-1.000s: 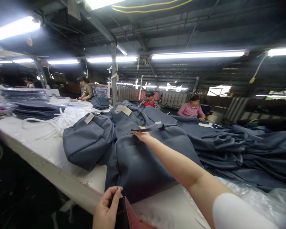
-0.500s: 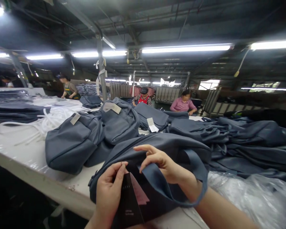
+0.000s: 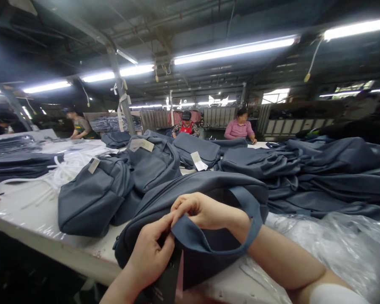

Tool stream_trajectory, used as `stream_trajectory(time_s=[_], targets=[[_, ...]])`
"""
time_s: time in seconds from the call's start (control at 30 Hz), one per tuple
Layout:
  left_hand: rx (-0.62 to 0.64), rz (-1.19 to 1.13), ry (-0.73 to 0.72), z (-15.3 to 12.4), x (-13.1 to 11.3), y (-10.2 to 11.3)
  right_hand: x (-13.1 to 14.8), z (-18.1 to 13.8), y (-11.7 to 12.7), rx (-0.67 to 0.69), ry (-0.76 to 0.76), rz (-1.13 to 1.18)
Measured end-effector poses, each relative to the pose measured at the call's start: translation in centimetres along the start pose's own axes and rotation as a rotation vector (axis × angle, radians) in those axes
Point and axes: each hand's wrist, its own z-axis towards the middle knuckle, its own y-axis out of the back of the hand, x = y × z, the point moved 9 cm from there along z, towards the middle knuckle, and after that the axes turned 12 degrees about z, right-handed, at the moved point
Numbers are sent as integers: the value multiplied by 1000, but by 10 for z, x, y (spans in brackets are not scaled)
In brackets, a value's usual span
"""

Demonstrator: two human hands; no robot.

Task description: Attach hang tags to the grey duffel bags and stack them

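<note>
A dark blue bag (image 3: 190, 181) lies on the table in front of me, its webbing handle (image 3: 190, 234) standing up as a loop. My right hand (image 3: 202, 211) reaches through that loop with its fingers pinched together. The fingertips of my left hand (image 3: 155, 240) meet those of my right at the near side of the handle. From my left hand hangs a black hang tag (image 3: 166, 278), a pink slip (image 3: 180, 276) showing at its edge. Whatever sits between my right fingertips is hidden.
Several more dark blue bags (image 3: 88, 198) with paper tags lie beyond, and others are heaped at the right (image 3: 335, 169). Clear plastic film (image 3: 329, 240) lies near my right arm. White cords (image 3: 69, 164) are bundled at left. Other people (image 3: 240, 126) work across the table.
My right hand has moved left and its spread fingers have closed, meeting my left fingertips. The hang tag has dropped slightly and turned. The view has shifted a little.
</note>
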Motion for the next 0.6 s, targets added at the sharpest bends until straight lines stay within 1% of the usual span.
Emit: stream_trajectory(time_s=[0.1,0.17,0.23,0.33,0.43,0.5,0.57,0.6], targets=[[1,-40,47,5,-2,0,-5,5,3,24,-20,106],[-7,-60,97,8,2,-1,-6,6,3,77,-12,159],[-11,-34,109,13,4,-1,-8,5,0,151,-32,221],[-29,59,28,16,0,3,-11,3,-2,198,-98,408],[-119,176,-102,8,-10,10,-10,4,0,185,-113,554],[-188,280,-170,-4,-14,10,-9,6,-2,209,-108,539],[-205,373,-217,-13,-12,2,-8,6,-7,276,-104,496],[-218,409,-219,-13,-8,-3,-7,7,-10,325,-98,486]])
